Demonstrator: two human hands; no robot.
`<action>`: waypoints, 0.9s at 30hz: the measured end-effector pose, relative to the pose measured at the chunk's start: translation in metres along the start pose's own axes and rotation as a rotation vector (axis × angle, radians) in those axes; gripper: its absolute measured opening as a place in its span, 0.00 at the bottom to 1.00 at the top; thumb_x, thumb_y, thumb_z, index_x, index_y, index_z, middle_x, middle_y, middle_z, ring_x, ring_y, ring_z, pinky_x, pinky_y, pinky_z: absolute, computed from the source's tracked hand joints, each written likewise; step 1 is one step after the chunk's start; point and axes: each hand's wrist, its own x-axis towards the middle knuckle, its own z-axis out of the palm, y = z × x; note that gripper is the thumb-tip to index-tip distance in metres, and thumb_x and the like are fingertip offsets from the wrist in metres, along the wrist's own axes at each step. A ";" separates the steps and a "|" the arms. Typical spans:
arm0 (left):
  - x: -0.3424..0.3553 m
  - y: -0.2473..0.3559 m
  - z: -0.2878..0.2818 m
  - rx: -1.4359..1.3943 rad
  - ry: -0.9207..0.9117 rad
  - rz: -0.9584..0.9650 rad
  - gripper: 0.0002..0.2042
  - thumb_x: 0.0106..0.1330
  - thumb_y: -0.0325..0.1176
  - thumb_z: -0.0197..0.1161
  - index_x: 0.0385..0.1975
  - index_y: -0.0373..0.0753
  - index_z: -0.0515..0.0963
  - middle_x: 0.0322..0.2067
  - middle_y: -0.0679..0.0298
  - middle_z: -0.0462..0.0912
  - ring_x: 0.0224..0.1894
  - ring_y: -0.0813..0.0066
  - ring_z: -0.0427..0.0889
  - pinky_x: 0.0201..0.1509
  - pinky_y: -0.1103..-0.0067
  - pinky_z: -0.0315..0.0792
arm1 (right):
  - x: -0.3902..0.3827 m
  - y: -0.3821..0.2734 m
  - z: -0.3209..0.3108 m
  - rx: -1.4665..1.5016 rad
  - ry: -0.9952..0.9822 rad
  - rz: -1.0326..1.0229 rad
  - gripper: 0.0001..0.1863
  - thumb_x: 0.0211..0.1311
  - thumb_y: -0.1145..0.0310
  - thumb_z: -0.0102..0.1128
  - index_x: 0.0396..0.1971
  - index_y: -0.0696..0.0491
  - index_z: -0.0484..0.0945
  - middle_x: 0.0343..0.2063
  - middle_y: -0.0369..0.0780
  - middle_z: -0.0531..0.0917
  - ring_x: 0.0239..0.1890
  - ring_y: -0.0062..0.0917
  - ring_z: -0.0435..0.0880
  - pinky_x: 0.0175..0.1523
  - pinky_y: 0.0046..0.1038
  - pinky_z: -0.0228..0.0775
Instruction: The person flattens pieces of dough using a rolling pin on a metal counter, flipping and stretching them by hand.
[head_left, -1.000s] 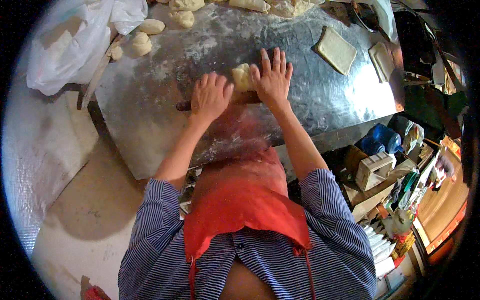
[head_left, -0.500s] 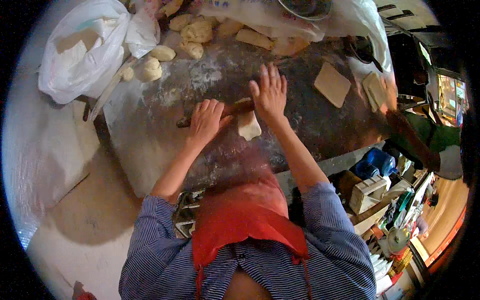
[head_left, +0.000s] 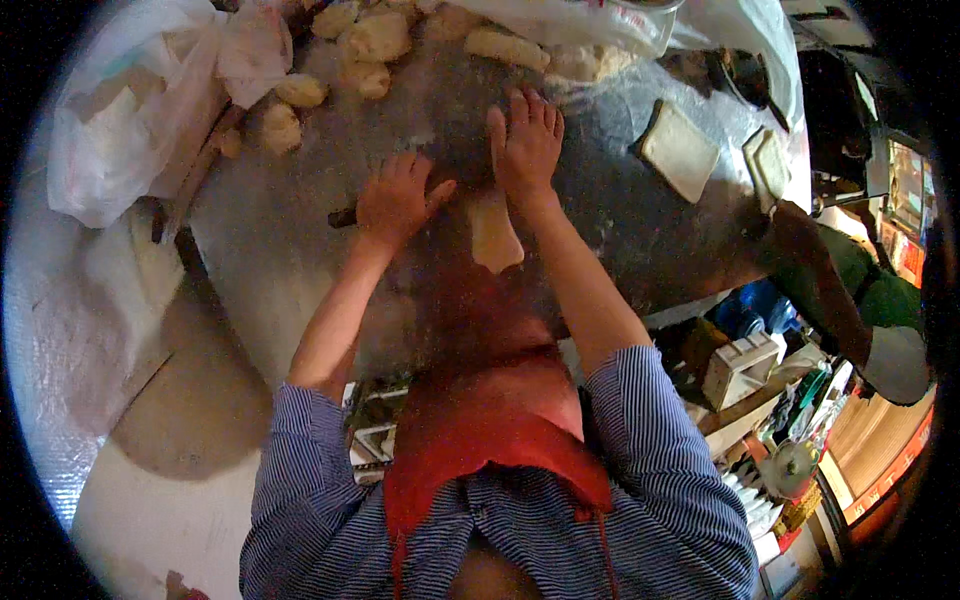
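Note:
My left hand (head_left: 394,203) lies with fingers stretched over a dark rolling pin (head_left: 343,218), whose end sticks out to the left. My right hand (head_left: 525,150) is higher on the metal table (head_left: 270,240), palm down, fingers extended over the pin's hidden right part. A pale, elongated dough strip (head_left: 494,235) runs toward me between my forearms. Two flattened dough pieces lie right of my hands: a square slab (head_left: 678,152) and a narrower one (head_left: 766,165) near the table's edge.
Several dough lumps (head_left: 374,38) and white plastic bags (head_left: 120,150) line the back and left. Another person's arm (head_left: 820,260) reaches in at the right, beside the table. Below that edge are a blue jug (head_left: 745,310) and a white crate (head_left: 738,372).
The small dough piece has lengthened into a strip toward me. My hands have moved farther forward over the table with the pin. Another person has come in at the right.

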 end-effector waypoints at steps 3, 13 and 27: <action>-0.019 0.012 -0.007 -0.020 0.049 0.098 0.24 0.63 0.53 0.65 0.50 0.41 0.77 0.47 0.57 0.80 0.47 0.54 0.80 0.48 0.60 0.76 | -0.024 0.001 -0.014 0.080 -0.001 0.003 0.21 0.68 0.57 0.57 0.56 0.52 0.75 0.55 0.45 0.78 0.56 0.44 0.74 0.64 0.44 0.63; 0.039 0.061 -0.007 -0.338 -0.198 -0.218 0.27 0.59 0.44 0.71 0.56 0.38 0.75 0.49 0.48 0.81 0.53 0.48 0.79 0.55 0.63 0.74 | -0.135 -0.013 -0.122 0.587 -0.407 0.504 0.13 0.64 0.66 0.64 0.42 0.54 0.72 0.37 0.38 0.76 0.41 0.27 0.75 0.48 0.32 0.71; -0.030 0.106 0.001 -0.520 -0.097 -0.509 0.20 0.58 0.37 0.69 0.47 0.34 0.77 0.32 0.49 0.86 0.36 0.49 0.87 0.41 0.63 0.78 | -0.134 -0.022 -0.068 0.494 -0.223 0.399 0.10 0.69 0.68 0.58 0.45 0.57 0.74 0.40 0.47 0.76 0.42 0.43 0.77 0.48 0.39 0.72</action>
